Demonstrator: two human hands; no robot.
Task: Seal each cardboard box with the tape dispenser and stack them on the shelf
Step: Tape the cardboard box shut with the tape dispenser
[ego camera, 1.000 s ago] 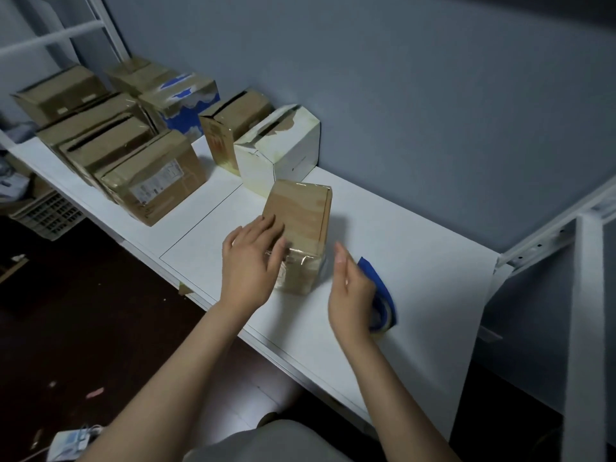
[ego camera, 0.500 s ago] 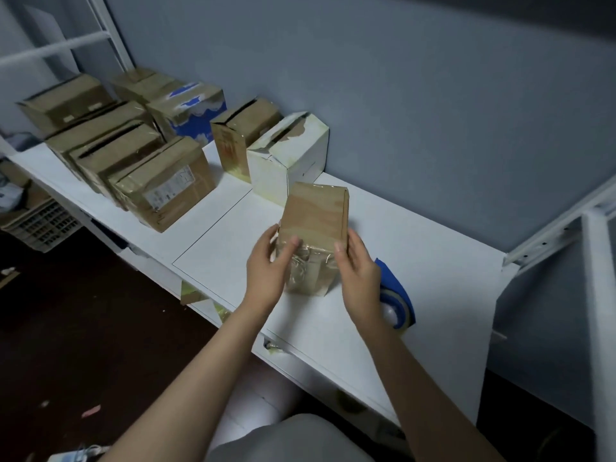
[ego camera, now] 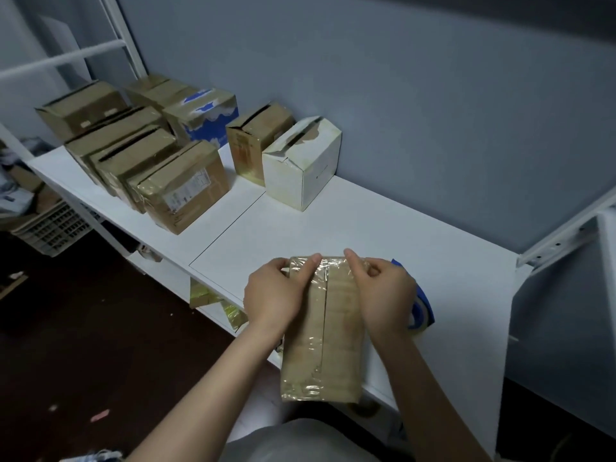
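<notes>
— Cardboard box (ego camera: 328, 345): how is it held?
— It is gripped at its far end by both hands. The left hand (ego camera: 273, 295) is curled round the far left corner, with the thumb laid on top. The right hand (ego camera: 386, 295) is curled round the far right corner, its fingertips pinched on the glossy tape there.
— Why there?
— The tape end is probably being pressed down over the edge, so that the lengthwise seam is closed off. That is judged, not seen.
— Where is the box kept?
— It is tipped over the near edge of the counter (ego camera: 433, 245), its near end hung past that edge, likely so the top can be worked on.
— And the tape dispenser?
— The blue tape dispenser (ego camera: 422, 305) is found on the counter just behind the right hand, close to the near edge, within reach should another strip be wanted.
— The rest?
— Others are ranged toward the far left corner: a white box (ego camera: 300, 165) nearest, brown boxes (ego camera: 181, 186) beyond. Open slits are shown on several, so much sealing is judged to be left.
</notes>
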